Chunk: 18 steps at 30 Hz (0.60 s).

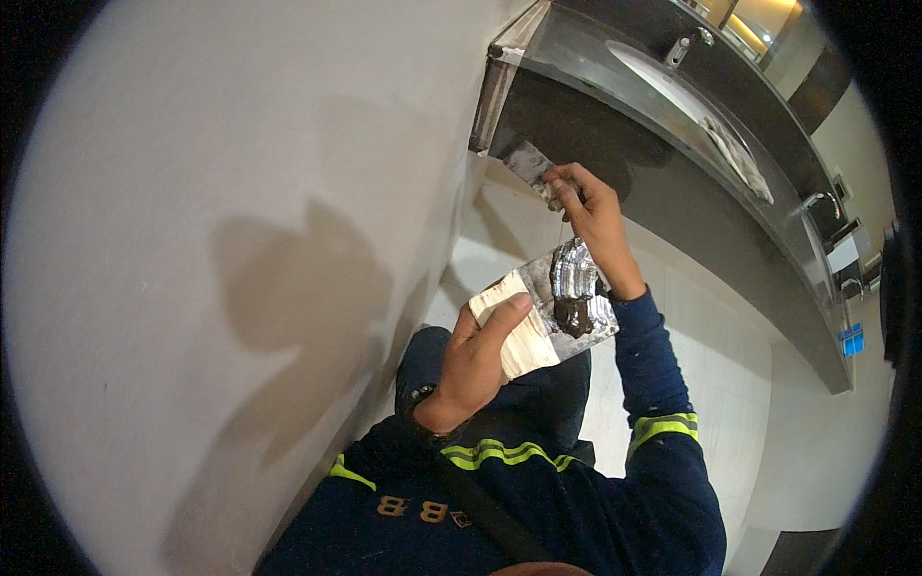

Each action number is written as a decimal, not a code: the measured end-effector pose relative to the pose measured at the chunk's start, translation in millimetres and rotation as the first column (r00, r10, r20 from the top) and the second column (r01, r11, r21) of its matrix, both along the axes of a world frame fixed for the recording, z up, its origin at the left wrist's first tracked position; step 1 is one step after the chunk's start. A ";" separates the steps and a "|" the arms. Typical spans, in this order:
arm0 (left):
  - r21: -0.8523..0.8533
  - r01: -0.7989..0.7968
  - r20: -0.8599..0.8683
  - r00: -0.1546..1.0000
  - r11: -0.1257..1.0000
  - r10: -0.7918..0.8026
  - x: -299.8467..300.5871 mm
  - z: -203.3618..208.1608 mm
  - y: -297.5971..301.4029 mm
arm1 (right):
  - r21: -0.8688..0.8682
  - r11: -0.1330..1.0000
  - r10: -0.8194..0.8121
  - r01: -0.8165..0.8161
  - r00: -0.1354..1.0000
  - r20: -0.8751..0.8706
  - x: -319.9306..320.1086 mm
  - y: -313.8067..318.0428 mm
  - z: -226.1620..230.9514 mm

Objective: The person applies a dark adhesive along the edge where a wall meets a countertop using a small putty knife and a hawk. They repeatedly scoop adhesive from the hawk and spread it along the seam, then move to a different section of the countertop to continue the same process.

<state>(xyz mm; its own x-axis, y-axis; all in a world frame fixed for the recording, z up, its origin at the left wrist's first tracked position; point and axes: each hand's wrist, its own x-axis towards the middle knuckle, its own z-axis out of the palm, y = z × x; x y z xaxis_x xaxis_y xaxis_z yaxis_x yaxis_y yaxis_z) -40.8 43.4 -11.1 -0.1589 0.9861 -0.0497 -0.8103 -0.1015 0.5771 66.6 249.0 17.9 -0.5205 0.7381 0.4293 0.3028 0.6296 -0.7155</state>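
My left hand (471,365) is closed round the pale, full-width handle of a wide putty knife (516,322), thumb on top. Across its flat metal blade lies dark, shiny paste (573,315), spread in ridges. My right hand (597,216) pinches a small, thin rectangular scraper (528,161) by its near end, where some residue shows. That scraper is held up in front of the dark countertop's front panel (576,125), near its left end; whether it touches the panel I cannot tell. My right wrist is just beyond the wide blade.
A plain wall (192,173) rises close on my left. The dark counter (567,48) curves away to the right, with a white basin (653,72), a faucet (678,50) and a pale cloth or glove (735,158) on its edge. Light floor (711,365) lies below.
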 end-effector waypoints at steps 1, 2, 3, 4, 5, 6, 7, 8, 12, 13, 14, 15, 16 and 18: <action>0.009 0.011 0.000 1.000 1.000 -0.011 0.0 -0.9 0.3 | -0.060 0.998 0.035 -0.032 0.998 0.052 2.4 0.6 2.2; 0.018 0.021 0.000 1.000 1.000 -0.021 -0.3 -1.2 0.5 | 0.064 0.995 0.075 -0.079 0.995 0.066 1.2 -4.5 5.5; 0.027 0.031 0.001 1.000 0.999 -0.031 -0.8 -1.6 0.5 | 0.064 0.992 0.105 -0.110 0.991 0.078 -2.8 -5.6 4.4; 0.028 0.046 -0.004 0.999 0.999 -0.046 -1.4 -1.4 0.1 | 0.064 0.988 0.132 -0.138 0.987 0.089 -6.4 -5.9 4.3; 0.029 0.060 -0.008 0.998 0.998 -0.060 -2.4 -1.3 -0.5 | 0.064 0.984 0.160 -0.167 0.982 0.100 -9.0 -5.0 4.2; 0.030 0.073 -0.012 0.997 0.997 -0.073 -3.3 -1.4 -0.9 | 0.072 0.983 0.157 -0.167 0.979 0.126 -11.3 -0.8 1.7; 0.040 0.088 -0.011 0.996 0.995 -0.087 -3.2 -1.7 -0.6 | 0.080 0.983 0.153 -0.167 0.976 0.155 -14.0 5.1 -0.7; 0.049 0.101 -0.010 0.995 0.994 -0.101 -3.4 -2.4 -0.1 | 0.089 0.982 0.150 -0.168 0.971 0.185 -16.3 8.9 -1.2; 0.050 0.108 -0.018 0.994 0.993 -0.107 -4.9 -2.8 1.0 | 0.254 0.966 -0.012 -0.056 0.966 0.258 -36.5 20.9 -5.8; 0.037 0.107 -0.031 0.994 0.994 -0.106 -5.5 -1.5 0.7 | 0.384 0.921 -0.029 -0.060 0.975 0.222 -41.6 34.4 -18.0; 0.024 0.106 -0.042 0.994 0.994 -0.105 -5.6 0.1 0.0 | 0.507 0.860 -0.040 -0.061 0.982 0.185 -46.2 38.6 -21.2; 0.010 0.104 -0.053 0.993 0.994 -0.104 -5.6 1.6 -0.6 | 0.502 0.864 -0.066 -0.043 0.978 0.197 -47.7 40.8 -21.9; 0.021 0.104 -0.051 0.993 0.994 -0.103 -5.8 0.3 -0.1 | 0.501 0.865 -0.088 -0.027 0.975 0.205 -53.2 39.4 -19.3; 0.043 0.103 -0.046 0.994 0.994 -0.101 -5.3 -3.7 1.7 | 0.525 0.851 -0.109 -0.020 0.971 0.214 -60.7 41.7 -18.9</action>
